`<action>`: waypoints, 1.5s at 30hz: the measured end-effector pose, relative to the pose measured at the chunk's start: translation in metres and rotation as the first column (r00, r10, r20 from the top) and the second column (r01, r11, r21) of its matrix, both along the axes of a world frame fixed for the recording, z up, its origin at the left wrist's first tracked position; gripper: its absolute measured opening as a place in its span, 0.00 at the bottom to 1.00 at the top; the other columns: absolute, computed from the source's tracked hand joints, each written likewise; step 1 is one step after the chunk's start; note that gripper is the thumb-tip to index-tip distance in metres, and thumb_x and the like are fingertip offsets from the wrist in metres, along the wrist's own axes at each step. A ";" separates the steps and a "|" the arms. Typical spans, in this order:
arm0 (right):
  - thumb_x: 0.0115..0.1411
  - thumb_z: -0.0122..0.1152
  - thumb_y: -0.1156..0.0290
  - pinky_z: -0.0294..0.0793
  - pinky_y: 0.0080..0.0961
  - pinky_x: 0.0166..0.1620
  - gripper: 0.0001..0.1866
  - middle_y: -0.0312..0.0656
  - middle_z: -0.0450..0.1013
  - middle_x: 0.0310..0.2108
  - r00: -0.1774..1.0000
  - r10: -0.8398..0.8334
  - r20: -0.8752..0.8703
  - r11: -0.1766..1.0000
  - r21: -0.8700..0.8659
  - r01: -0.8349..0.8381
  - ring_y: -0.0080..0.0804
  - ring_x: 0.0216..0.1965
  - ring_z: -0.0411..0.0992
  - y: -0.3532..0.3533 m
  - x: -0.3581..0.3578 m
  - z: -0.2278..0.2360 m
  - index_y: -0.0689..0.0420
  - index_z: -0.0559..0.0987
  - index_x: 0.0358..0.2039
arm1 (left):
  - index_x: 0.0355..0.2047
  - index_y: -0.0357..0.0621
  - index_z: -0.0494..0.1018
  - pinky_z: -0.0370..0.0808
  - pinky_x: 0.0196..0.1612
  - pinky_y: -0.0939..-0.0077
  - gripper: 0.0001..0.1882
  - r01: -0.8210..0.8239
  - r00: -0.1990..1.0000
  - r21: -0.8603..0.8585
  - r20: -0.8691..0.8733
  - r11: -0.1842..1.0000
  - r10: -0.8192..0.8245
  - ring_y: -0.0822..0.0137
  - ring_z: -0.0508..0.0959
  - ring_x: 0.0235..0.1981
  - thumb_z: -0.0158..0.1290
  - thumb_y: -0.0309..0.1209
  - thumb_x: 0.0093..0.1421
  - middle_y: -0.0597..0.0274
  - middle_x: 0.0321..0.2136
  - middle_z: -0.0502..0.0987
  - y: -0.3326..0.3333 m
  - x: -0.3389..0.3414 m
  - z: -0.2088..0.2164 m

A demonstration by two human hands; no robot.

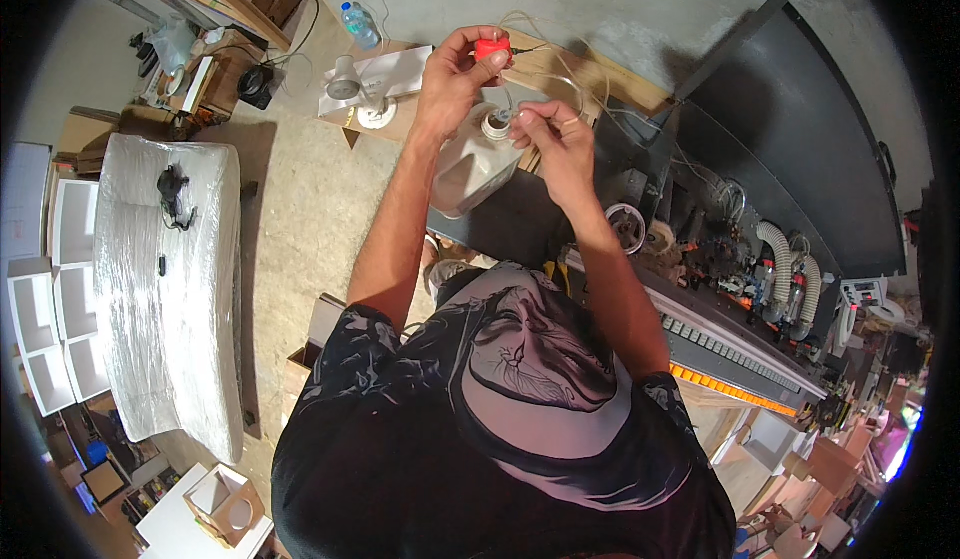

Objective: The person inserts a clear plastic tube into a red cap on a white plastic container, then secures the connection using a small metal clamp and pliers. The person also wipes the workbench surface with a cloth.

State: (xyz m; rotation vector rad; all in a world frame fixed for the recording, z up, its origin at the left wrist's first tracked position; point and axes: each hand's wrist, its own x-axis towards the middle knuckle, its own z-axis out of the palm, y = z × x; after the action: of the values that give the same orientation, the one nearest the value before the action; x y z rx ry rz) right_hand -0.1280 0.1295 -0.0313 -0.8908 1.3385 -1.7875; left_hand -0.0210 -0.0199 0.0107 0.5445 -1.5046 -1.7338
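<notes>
Left hand [468, 69] observed clamped on a red cap [492, 50] near the translucent jug [474, 171]; right hand [562, 139] curls beside the jug's mouth, and I cannot tell whether it grips the clear tube [510, 98].

Red cap [492, 50]; wht-ish jug [468, 171]; blk tee [400, 449] w/ gry print [535, 364]; orng strip [735, 391]

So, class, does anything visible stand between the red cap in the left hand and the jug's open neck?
A thin clear tube shows in the gap between the red cap, held in the left hand, and the neck of the jug. The right hand is at the neck's right side, not over its opening.
</notes>
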 end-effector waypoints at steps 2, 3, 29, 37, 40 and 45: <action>0.71 0.61 0.70 0.77 0.25 0.40 0.09 0.41 0.81 0.34 0.996 0.027 0.086 1.000 -0.001 -0.027 0.26 0.33 0.77 -0.003 -0.008 0.002 0.64 0.80 0.44 | 0.56 0.41 0.73 0.79 0.46 0.70 0.20 0.007 1.000 0.008 -0.016 1.000 -0.007 0.65 0.82 0.47 0.63 0.33 0.66 0.57 0.51 0.81 -0.002 0.001 -0.006; 0.71 0.61 0.69 0.77 0.26 0.40 0.10 0.41 0.81 0.34 0.981 0.017 0.195 1.000 -0.009 -0.015 0.27 0.33 0.77 -0.003 -0.010 0.001 0.64 0.80 0.44 | 0.56 0.40 0.73 0.79 0.46 0.70 0.20 0.008 1.000 0.019 -0.006 1.000 -0.008 0.65 0.82 0.47 0.63 0.33 0.66 0.57 0.51 0.81 -0.002 0.001 -0.007; 0.70 0.64 0.58 0.71 0.20 0.36 0.14 0.31 0.71 0.31 0.772 -0.063 0.633 0.996 0.091 0.007 0.22 0.32 0.69 -0.016 -0.053 -0.010 0.56 0.78 0.43 | 0.51 0.40 0.72 0.78 0.46 0.73 0.21 -0.050 0.999 0.152 0.011 0.987 0.049 0.67 0.82 0.43 0.66 0.36 0.64 0.59 0.45 0.81 0.012 0.005 -0.020; 0.71 0.63 0.57 0.71 0.20 0.36 0.16 0.31 0.70 0.31 0.757 -0.066 0.650 0.995 0.100 0.001 0.22 0.32 0.68 -0.014 -0.052 -0.013 0.58 0.78 0.45 | 0.48 0.42 0.72 0.77 0.47 0.72 0.19 -0.052 0.999 0.176 0.025 0.983 0.048 0.67 0.83 0.44 0.66 0.35 0.63 0.59 0.46 0.81 0.014 0.006 -0.020; 0.71 0.63 0.57 0.71 0.21 0.37 0.16 0.31 0.70 0.31 0.762 -0.060 0.645 0.995 0.100 -0.007 0.22 0.32 0.68 -0.013 -0.053 -0.016 0.57 0.78 0.45 | 0.47 0.43 0.72 0.77 0.47 0.72 0.18 -0.044 0.999 0.168 0.021 0.985 0.041 0.67 0.83 0.44 0.66 0.35 0.63 0.59 0.46 0.81 0.012 0.006 -0.022; 0.70 0.63 0.58 0.71 0.22 0.38 0.15 0.29 0.71 0.33 0.838 -0.089 0.538 0.982 0.188 -0.017 0.22 0.33 0.69 -0.009 -0.052 -0.018 0.56 0.79 0.48 | 0.48 0.41 0.70 0.80 0.40 0.74 0.22 -0.047 0.999 0.183 -0.015 0.982 0.051 0.66 0.85 0.41 0.68 0.34 0.62 0.57 0.43 0.80 0.010 0.005 -0.025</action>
State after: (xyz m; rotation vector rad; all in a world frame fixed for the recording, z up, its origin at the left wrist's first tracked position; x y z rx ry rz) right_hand -0.1799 0.1209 -0.0498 -0.2157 1.1170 -1.7300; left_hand -0.0163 -0.0095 -0.0148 0.6512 -1.3155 -1.8438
